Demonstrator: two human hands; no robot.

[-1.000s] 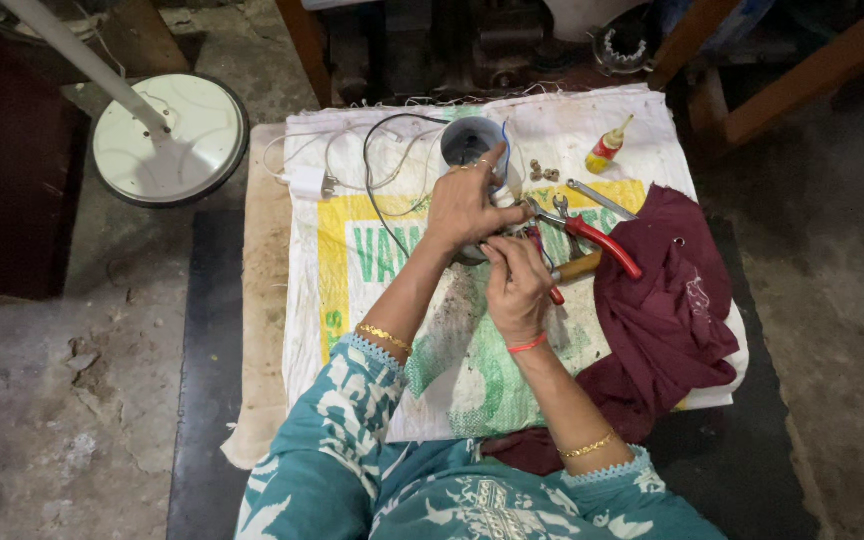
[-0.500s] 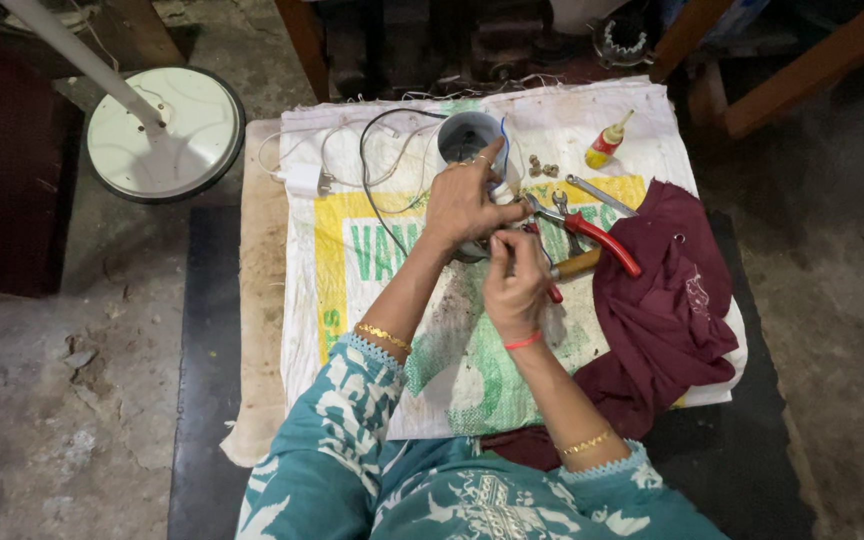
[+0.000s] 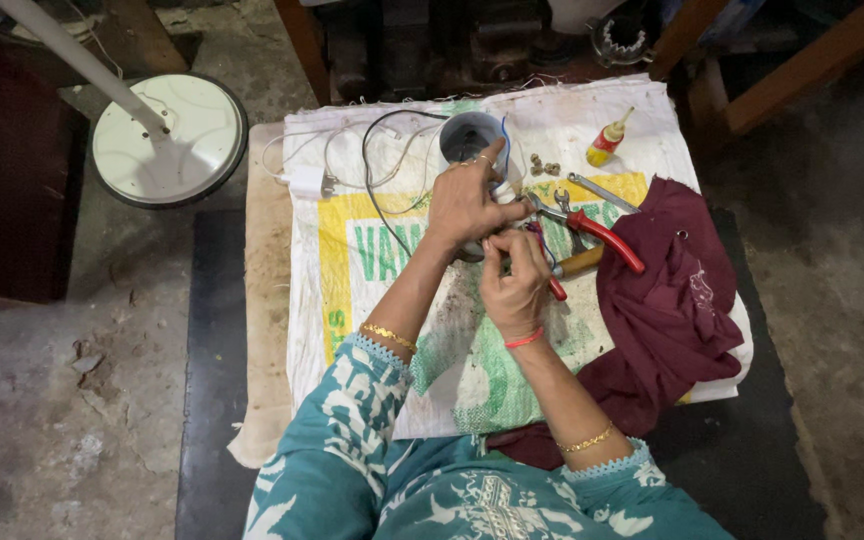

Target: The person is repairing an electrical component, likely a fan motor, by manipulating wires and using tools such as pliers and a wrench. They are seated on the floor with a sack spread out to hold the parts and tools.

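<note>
Two hands meet over a woven sack — left hand in a closed grip on a small white part, right hand pinching wires just beside it. Red-handled pliers, a wrench and a maroon cloth crowd the right edge — the sack's left lies open.

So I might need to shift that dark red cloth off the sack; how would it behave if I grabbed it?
The dark red cloth lies crumpled in soft folds, so it is probably floppy and light. Its top edge sits beside the red-handled pliers, so dragging it could snag them.
</note>
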